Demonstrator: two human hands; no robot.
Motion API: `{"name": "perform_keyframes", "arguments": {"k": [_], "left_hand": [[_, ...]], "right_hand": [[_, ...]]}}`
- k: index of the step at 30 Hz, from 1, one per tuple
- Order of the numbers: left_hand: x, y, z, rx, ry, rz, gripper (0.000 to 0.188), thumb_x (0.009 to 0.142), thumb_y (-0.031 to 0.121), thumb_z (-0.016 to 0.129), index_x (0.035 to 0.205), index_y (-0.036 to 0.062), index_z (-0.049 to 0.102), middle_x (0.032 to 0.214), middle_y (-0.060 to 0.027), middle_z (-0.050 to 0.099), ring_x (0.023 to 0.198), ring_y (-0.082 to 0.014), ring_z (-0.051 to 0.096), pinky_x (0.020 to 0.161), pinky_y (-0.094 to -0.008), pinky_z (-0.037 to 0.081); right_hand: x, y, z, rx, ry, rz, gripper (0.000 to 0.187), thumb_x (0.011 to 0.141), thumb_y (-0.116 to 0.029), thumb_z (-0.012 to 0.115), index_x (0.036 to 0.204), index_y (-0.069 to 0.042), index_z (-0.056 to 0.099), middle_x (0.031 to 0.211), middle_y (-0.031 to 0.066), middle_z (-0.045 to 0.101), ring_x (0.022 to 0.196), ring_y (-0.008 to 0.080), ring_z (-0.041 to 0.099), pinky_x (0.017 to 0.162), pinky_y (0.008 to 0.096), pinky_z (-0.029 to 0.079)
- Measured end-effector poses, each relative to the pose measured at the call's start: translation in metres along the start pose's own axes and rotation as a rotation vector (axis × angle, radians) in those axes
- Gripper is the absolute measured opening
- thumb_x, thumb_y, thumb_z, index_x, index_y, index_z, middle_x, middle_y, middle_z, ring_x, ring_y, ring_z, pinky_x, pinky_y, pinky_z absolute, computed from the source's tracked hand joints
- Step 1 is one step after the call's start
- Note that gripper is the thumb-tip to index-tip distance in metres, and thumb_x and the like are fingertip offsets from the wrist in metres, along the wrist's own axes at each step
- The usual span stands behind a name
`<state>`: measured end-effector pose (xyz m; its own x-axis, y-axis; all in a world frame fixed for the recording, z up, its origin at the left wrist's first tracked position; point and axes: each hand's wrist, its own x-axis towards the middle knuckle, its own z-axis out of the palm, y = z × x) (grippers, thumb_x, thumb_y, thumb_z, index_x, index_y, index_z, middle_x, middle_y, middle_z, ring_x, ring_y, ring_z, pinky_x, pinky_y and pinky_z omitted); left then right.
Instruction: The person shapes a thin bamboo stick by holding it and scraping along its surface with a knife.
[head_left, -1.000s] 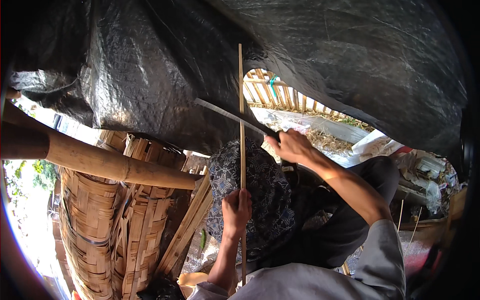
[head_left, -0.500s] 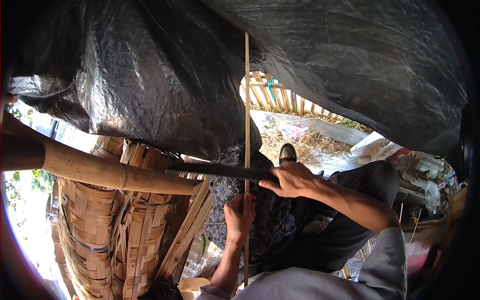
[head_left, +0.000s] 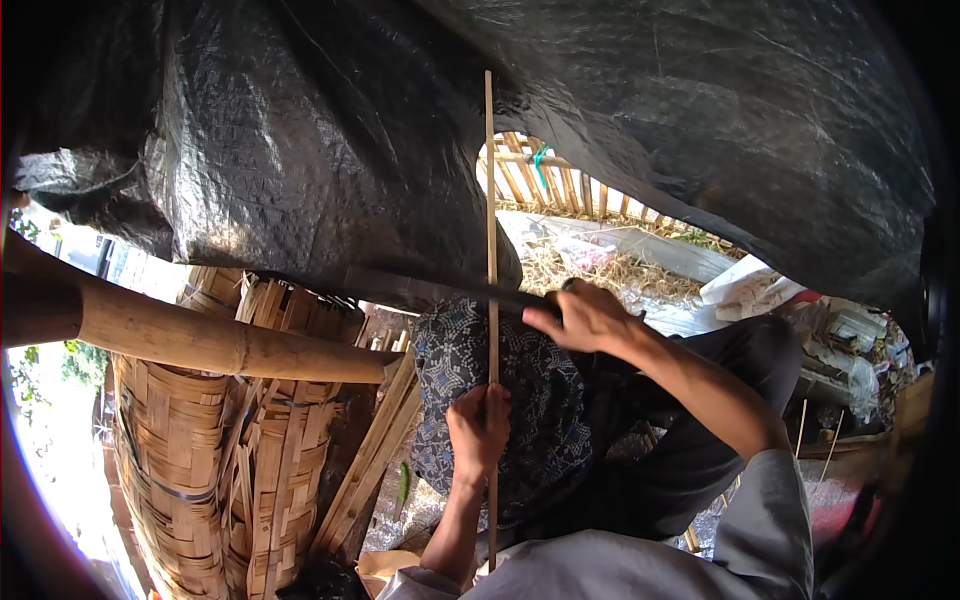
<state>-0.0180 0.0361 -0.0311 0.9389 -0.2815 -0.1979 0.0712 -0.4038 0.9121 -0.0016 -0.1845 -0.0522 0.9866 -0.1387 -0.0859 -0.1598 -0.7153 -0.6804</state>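
Note:
A long, thin bamboo strip [head_left: 491, 190] runs upright through the middle of the view, away from my body. My left hand [head_left: 478, 428] is closed around its lower part, above my lap. My right hand [head_left: 588, 318] grips a long dark knife [head_left: 510, 297], whose handle is hidden in my fist. The blade points left and crosses the strip beyond my left hand; motion blurs its far end. Whether its edge bites into the strip I cannot tell. Under both hands, a dark patterned cloth [head_left: 545, 420] lies over my leg.
A thick bamboo pole [head_left: 200, 325] juts in from the left above woven bamboo baskets [head_left: 175, 430]. Split bamboo slats [head_left: 365, 470] lean beside them. Black plastic sheeting [head_left: 300, 170] hangs ahead and overhead. Beyond it are straw [head_left: 625, 275] and a bamboo fence [head_left: 570, 190].
My right hand and the knife have moved up along the strip, away from my body. My left hand keeps its hold on the bamboo strip in nearly the same place.

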Motion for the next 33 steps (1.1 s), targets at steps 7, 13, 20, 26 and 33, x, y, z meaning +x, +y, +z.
{"name": "perform_keyframes", "arguments": {"k": [7, 13, 20, 26, 33], "left_hand": [[0.0, -0.006, -0.002, 0.091, 0.047, 0.07, 0.026, 0.091, 0.017, 0.051, 0.079, -0.0035, 0.062, 0.054, -0.0032, 0.054, 0.044, -0.0058, 0.048, 0.04, -0.0224, 0.036], [0.002, -0.012, -0.001, 0.107, 0.069, 0.103, 0.025, 0.09, 0.016, 0.051, 0.078, -0.0037, 0.061, 0.052, -0.0035, 0.054, 0.045, -0.0062, 0.051, 0.041, -0.0225, 0.038], [0.003, 0.0, 0.004, 0.172, 0.053, 0.16, 0.023, 0.09, 0.013, 0.05, 0.078, -0.0031, 0.061, 0.053, -0.0048, 0.055, 0.045, -0.0077, 0.052, 0.042, -0.0237, 0.039], [-0.008, -0.002, -0.002, 0.186, 0.051, 0.131, 0.023, 0.089, 0.013, 0.05, 0.078, -0.0033, 0.062, 0.053, -0.006, 0.056, 0.046, -0.0082, 0.053, 0.043, -0.0242, 0.039], [0.002, -0.011, -0.003, 0.187, 0.087, 0.152, 0.023, 0.089, 0.013, 0.05, 0.079, -0.0021, 0.063, 0.053, -0.0051, 0.056, 0.046, -0.0087, 0.053, 0.043, -0.0244, 0.04]], "right_hand": [[-0.017, -0.01, 0.014, -0.252, -0.05, -0.391, 0.059, 0.082, -0.062, 0.048, 0.08, -0.004, 0.064, 0.048, 0.0132, 0.052, 0.046, 0.0297, 0.056, 0.048, 0.0417, 0.047], [-0.016, -0.016, 0.014, -0.072, -0.081, -0.157, 0.061, 0.084, -0.06, 0.046, 0.081, -0.001, 0.063, 0.052, 0.0158, 0.054, 0.049, 0.0328, 0.057, 0.05, 0.0424, 0.046], [-0.01, 0.0, 0.018, -0.137, 0.24, -0.337, 0.065, 0.082, -0.063, 0.046, 0.059, -0.003, 0.057, 0.05, 0.014, 0.056, 0.046, 0.0307, 0.058, 0.051, 0.042, 0.046], [-0.027, -0.014, 0.013, -0.34, 0.121, -0.538, 0.066, 0.081, -0.064, 0.045, 0.061, -0.003, 0.06, 0.049, 0.0135, 0.055, 0.047, 0.0283, 0.059, 0.053, 0.0435, 0.046], [-0.019, -0.012, 0.015, -0.042, -0.002, -0.256, 0.061, 0.084, -0.058, 0.047, 0.07, -0.001, 0.062, 0.047, 0.0165, 0.049, 0.049, 0.0338, 0.055, 0.05, 0.0437, 0.045]]}}
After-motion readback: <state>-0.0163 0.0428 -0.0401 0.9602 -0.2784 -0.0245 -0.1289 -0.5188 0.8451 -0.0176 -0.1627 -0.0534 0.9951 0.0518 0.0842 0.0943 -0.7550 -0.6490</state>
